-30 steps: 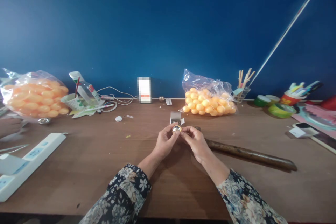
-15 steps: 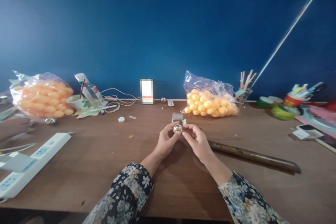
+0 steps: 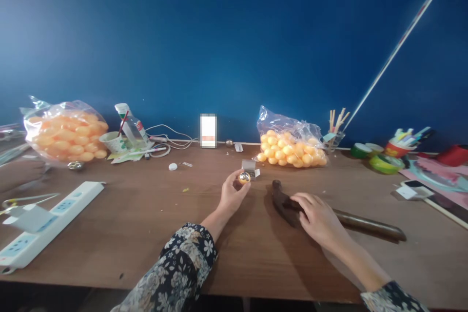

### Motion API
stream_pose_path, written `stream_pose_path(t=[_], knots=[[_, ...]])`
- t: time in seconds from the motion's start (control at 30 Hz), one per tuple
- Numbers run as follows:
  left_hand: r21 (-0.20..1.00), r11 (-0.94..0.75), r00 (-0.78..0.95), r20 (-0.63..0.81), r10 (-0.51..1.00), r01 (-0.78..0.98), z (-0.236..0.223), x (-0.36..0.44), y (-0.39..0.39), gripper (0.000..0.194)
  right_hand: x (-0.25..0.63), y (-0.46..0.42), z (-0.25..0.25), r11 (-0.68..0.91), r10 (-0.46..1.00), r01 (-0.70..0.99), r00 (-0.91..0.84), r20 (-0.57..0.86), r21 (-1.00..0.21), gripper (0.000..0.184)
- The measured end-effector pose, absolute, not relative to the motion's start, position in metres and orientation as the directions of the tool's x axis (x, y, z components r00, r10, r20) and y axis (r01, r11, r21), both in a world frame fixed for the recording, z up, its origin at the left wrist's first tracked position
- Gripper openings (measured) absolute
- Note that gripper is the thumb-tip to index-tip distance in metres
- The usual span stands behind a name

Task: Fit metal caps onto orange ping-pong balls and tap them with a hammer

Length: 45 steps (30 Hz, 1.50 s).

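My left hand [image 3: 233, 194] pinches a shiny silver ball with an orange-gold rim [image 3: 244, 177] between thumb and fingers, just above the table. A small grey box with a raised lid [image 3: 249, 165] lies right behind it. To the right, my right hand [image 3: 317, 217] is over the neck of a dark hammer [image 3: 283, 202], its fingers apart and lightly bent. Whether the fingertips touch the hammer, I cannot tell. The wooden handle [image 3: 373, 226] runs out to the right from under this hand.
Bags of orange balls stand at the back left [image 3: 66, 136] and back right [image 3: 288, 148]. A white power strip [image 3: 69, 204] lies at the left, near another person's hand [image 3: 22, 173]. Tape rolls [image 3: 385, 163], a pen cup [image 3: 398, 148] and a phone [image 3: 446, 207] occupy the right side.
My right hand has left the ball and moved right and nearer, over the hammer. My left hand keeps the ball at nearly the same place. The view has tilted up slightly.
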<state>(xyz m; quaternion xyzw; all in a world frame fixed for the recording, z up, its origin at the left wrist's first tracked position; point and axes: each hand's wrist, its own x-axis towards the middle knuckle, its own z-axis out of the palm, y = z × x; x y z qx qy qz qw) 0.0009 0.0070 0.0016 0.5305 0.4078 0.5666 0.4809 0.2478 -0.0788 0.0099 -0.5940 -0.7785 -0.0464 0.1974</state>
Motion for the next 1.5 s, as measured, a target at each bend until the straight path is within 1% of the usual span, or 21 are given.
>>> stream_pose_path(t=[0.1,0.2,0.3,0.43,0.5,0.53,0.6,0.67,0.73,0.8,0.83,0.87,0.93,0.97,1.07,1.13,1.17,1.23,1.33,1.43,1.5], knots=[[0.969,-0.237,-0.003,0.238,0.971,-0.071,-0.004,-0.001,0.01,0.047,0.252,-0.08,0.006,0.271,0.92,0.96,-0.238,0.311,-0.067,0.046],[0.966,-0.259,-0.028,0.258,0.966,-0.004,-0.008,-0.002,0.012,0.045,0.254,-0.077,0.004,0.246,0.929,0.969,-0.234,0.285,-0.007,0.042],[0.965,-0.262,-0.032,0.263,0.964,0.011,-0.01,-0.003,0.013,0.043,0.257,-0.075,0.004,0.277,0.912,0.959,-0.282,0.298,0.061,0.037],[0.965,-0.263,-0.046,0.263,0.964,0.005,-0.009,-0.004,0.014,0.043,0.256,-0.074,0.01,0.294,0.907,0.95,-0.311,0.284,0.1,0.032],[0.965,-0.262,-0.058,0.263,0.963,0.014,-0.008,-0.004,0.014,0.043,0.253,-0.075,0.016,0.262,0.93,0.964,-0.265,0.255,0.047,0.028],[0.965,-0.262,-0.058,0.262,0.963,0.014,-0.007,-0.004,0.014,0.043,0.251,-0.076,0.02,0.238,0.942,0.971,-0.228,0.244,-0.012,0.024],[0.966,-0.258,-0.052,0.258,0.965,0.001,-0.007,-0.004,0.014,0.044,0.245,-0.077,0.03,0.185,0.963,0.964,-0.138,0.233,-0.192,0.019],[0.967,-0.252,-0.047,0.251,0.967,-0.017,-0.007,-0.003,0.015,0.046,0.236,-0.08,0.044,0.131,0.974,0.903,-0.039,0.225,-0.409,0.018],[0.97,-0.243,-0.043,0.242,0.969,-0.021,-0.007,-0.003,0.015,0.046,0.225,-0.084,0.062,0.091,0.987,0.779,0.014,0.163,-0.62,0.017],[0.973,-0.23,-0.021,0.23,0.973,-0.004,-0.008,-0.003,0.016,0.046,0.213,-0.088,0.08,0.073,0.997,0.581,-0.02,0.076,-0.811,0.015],[0.974,-0.224,-0.004,0.224,0.974,0.007,-0.008,-0.003,0.016,0.047,0.208,-0.089,0.089,0.031,0.998,0.479,-0.056,0.005,-0.877,0.017],[0.975,-0.22,0.012,0.22,0.975,0.017,-0.009,-0.003,0.016,0.048,0.203,-0.09,0.096,-0.016,0.994,0.422,-0.089,-0.059,-0.906,0.018],[0.975,-0.22,0.032,0.219,0.975,0.026,-0.01,-0.003,0.017,0.049,0.195,-0.089,0.104,-0.055,0.985,0.411,-0.125,-0.116,-0.91,0.019],[0.975,-0.223,0.035,0.222,0.974,0.026,-0.01,-0.003,0.017,0.05,0.192,-0.089,0.106,-0.04,0.987,0.444,-0.123,-0.105,-0.895,0.018],[0.97,-0.242,0.043,0.24,0.97,0.037,-0.01,-0.003,0.016,0.049,0.184,-0.085,0.103,0.075,0.996,0.541,-0.083,0.035,-0.838,0.019],[0.965,-0.257,0.06,0.255,0.965,0.042,-0.01,-0.002,0.016,0.048,0.178,-0.083,0.098,0.114,0.993,0.539,-0.063,0.095,-0.834,0.019],[0.964,-0.263,0.075,0.26,0.963,0.033,-0.01,-0.002,0.015,0.047,0.175,-0.081,0.096,0.108,0.994,0.525,-0.061,0.09,-0.844,0.018],[0.966,-0.258,0.103,0.257,0.961,-0.01,-0.01,-0.002,0.014,0.046,0.17,-0.078,0.092,0.06,0.997,0.504,-0.073,0.026,-0.861,0.017],[0.972,-0.226,0.116,0.232,0.966,-0.068,-0.01,-0.002,0.013,0.047,0.168,-0.074,0.091,0.013,0.995,0.512,-0.089,-0.038,-0.859,0.017],[0.976,-0.215,0.111,0.217,0.97,-0.033,-0.01,-0.001,0.014,0.045,0.169,-0.072,0.092,0.046,0.998,0.505,-0.061,0.017,-0.862,0.017],[0.973,-0.229,0.112,0.228,0.967,-0.009,-0.009,-0.001,0.014,0.043,0.169,-0.072,0.091,0.047,0.998,0.498,-0.059,0.02,-0.866,0.016]])
